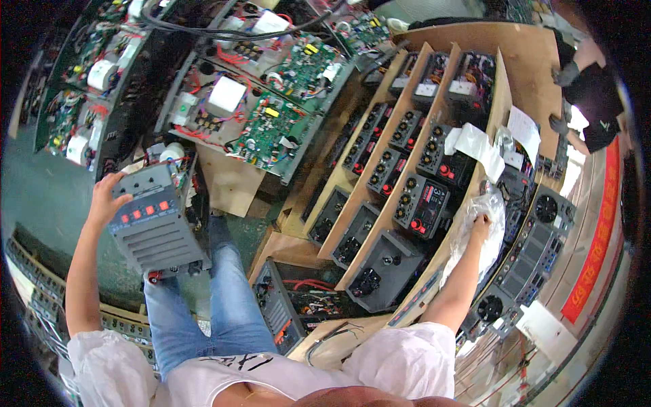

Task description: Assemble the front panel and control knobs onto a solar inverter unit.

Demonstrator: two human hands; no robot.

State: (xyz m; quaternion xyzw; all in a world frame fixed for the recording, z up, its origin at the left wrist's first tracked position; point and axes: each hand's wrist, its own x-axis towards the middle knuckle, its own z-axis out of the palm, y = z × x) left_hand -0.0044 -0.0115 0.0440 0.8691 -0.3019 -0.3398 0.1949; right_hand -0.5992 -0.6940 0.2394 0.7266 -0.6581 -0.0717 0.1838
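Observation:
My left hand (108, 200) grips the upper edge of a grey electrical machine unit (152, 237). Its front panel has small red displays, knobs and a louvred lower half; the open side shows wiring and inner parts. The unit is tilted and sits at my legs, left of my knees. Out to the right, my right hand (481, 227) has its fingers pinched on a crumpled clear plastic bag (489, 207) at the top of the wooden shelving. What is inside the bag, if anything, I cannot make out.
A wooden rack (400, 224) holds several black-and-grey units with red knobs. Open chassis with green circuit boards (278, 129) stand ahead. Grey fan units (522, 264) line the right side. A co-worker in black (590, 102) stands at the far right. Another grey unit (278, 305) lies near my right knee.

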